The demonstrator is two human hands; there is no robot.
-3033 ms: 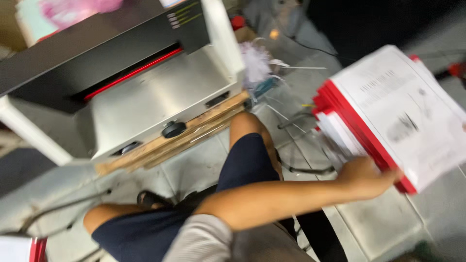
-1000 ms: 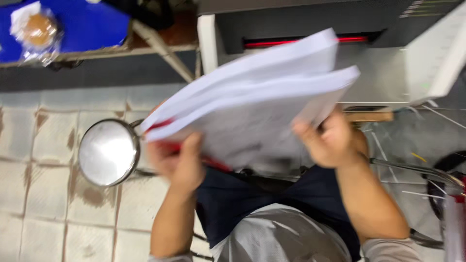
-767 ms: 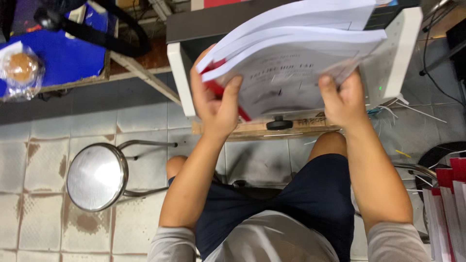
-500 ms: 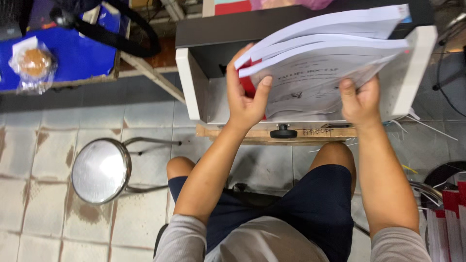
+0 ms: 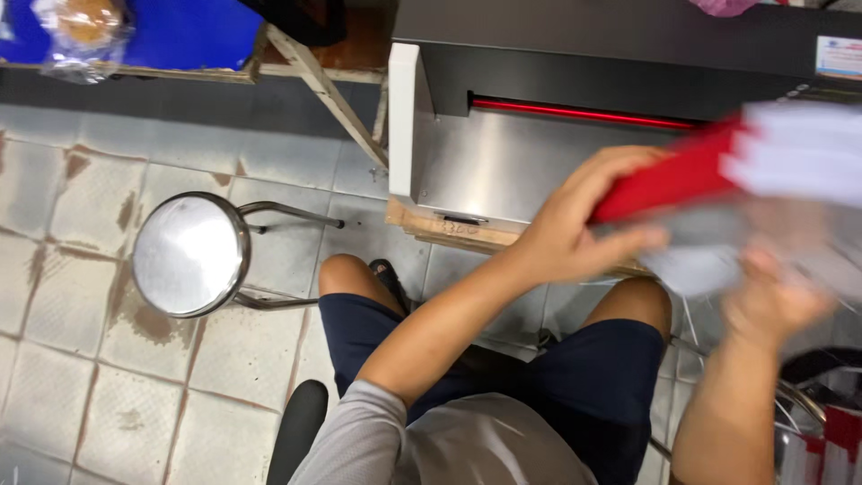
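A thick stack of white printed sheets with red spines [image 5: 772,171] is blurred at the right, in front of the metal machine [image 5: 557,135]. My left hand [image 5: 575,229] grips the stack at its red edge, thumb below and fingers on top. My right hand [image 5: 772,301] holds the stack from underneath near its lower right side. I sit with bare knees and dark blue shorts just before the machine's steel tray.
A round steel stool [image 5: 190,254] stands on the tiled floor to my left. A blue-topped wooden table [image 5: 180,40] with a bagged bun [image 5: 85,22] is at the far left. More red-edged booklets [image 5: 831,440] lie at the lower right.
The stack has swung from in front of the machine's slot over to the right, now blurred in motion. Both hands moved with it, and the view shifted left and down.
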